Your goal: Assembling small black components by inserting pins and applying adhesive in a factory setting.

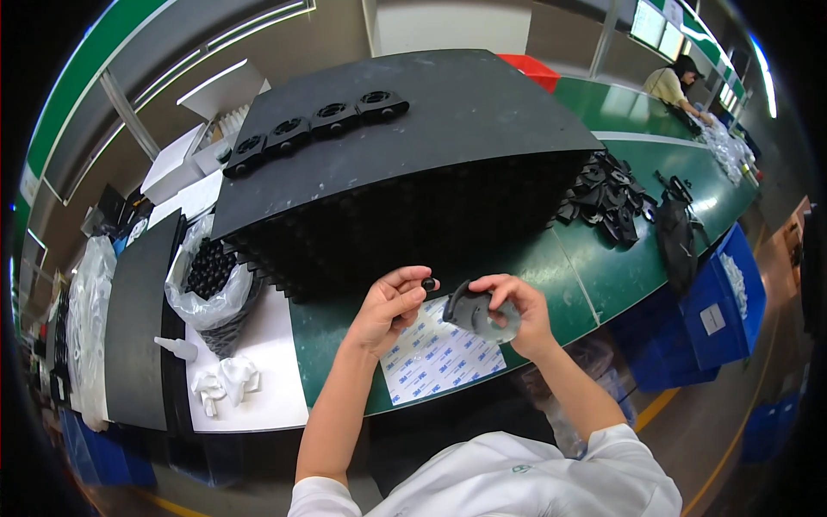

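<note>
Pinching a black ball [428,283] in left hand [388,310], clasping a dark part [466,313], perhaps clear-rimmed, in right hand [524,315], over a blue-printed sheet [431,370]. Near table edge [572,333] at six o'clock, with room at two. Bounded by black stack [465,138] at twelve, bag [215,312] of balls [209,269] at nine, labelled blue bin [725,339] at three.
</note>
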`<state>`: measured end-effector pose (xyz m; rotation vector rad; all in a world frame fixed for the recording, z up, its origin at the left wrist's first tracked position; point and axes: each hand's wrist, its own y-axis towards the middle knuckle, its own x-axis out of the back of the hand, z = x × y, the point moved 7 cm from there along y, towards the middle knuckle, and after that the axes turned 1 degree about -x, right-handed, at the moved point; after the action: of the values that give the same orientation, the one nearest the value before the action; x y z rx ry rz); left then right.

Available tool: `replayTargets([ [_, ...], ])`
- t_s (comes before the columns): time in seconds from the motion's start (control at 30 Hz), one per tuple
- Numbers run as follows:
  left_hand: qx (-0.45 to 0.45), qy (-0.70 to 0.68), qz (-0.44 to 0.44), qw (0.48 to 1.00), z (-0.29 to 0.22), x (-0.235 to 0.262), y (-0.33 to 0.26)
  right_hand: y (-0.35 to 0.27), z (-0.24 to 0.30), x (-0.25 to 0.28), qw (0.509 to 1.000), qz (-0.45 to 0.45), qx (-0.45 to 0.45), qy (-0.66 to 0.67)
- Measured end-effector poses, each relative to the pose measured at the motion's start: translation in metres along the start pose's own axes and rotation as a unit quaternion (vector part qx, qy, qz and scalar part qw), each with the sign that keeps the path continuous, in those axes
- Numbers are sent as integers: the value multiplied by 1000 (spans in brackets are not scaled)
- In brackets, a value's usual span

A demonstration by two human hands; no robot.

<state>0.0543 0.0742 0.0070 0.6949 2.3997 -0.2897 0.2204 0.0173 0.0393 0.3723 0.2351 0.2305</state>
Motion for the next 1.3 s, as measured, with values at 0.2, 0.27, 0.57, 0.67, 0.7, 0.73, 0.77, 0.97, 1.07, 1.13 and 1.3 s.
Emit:
replayTargets([
  [0.2,1,16,5,1000,3,-1,0,-5,43,-24,867,71,278,-407],
  [0.27,4,11,8,1000,3,-4,0,-9,44,-27,849,85,299,-427],
  [0.57,19,40,4,999,6,-8,-1,1,0,-1,995,-79,53,16],
  [0.67,4,68,-25,997,3,-8,0,2,-32,2,976,-119,-65,172],
  [0.7,2,76,-28,997,3,-7,0,2,-38,1,969,-120,-96,194],
  [0.73,-1,85,-32,996,2,-7,-1,1,-44,-1,961,-123,-121,214],
  [0.77,-1,85,-32,996,2,-6,-1,2,-44,-2,961,-123,-121,214],
  [0.97,-11,106,-50,993,3,-4,0,3,-48,-6,955,-123,-150,226],
  [1.07,-18,125,-52,991,2,-2,-1,4,-48,-7,956,-115,-152,224],
  [1.13,-57,170,-50,982,-1,-2,0,4,-50,-5,957,-109,-159,219],
  [1.3,-106,265,-42,958,-8,-11,0,3,-46,-11,952,-87,-189,223],
])
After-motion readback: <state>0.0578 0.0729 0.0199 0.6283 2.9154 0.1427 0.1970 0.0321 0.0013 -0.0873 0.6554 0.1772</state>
